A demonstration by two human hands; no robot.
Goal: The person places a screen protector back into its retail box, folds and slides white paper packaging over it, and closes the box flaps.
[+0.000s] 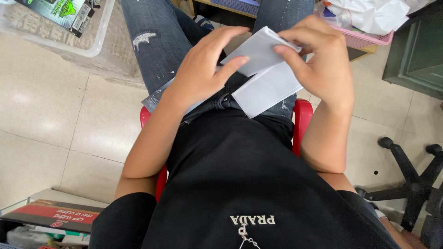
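Observation:
I sit on a red chair (302,115) and look down at my lap. Both hands hold a flat white folded sheet or envelope (267,85) above my jeans. My left hand (203,69) presses on its left part, fingers spread over the fold. My right hand (318,60) pinches the upper right edge between thumb and fingers. A grey foil-like pouch (154,99) lies on my left thigh, mostly hidden under my left wrist.
A clear plastic bin (69,41) holding boxed goods stands at the upper left. At the upper right, a pink basket (364,39) contains white bags. A black office chair base (410,180) is at the right. A red and brown carton (50,214) lies at the lower left.

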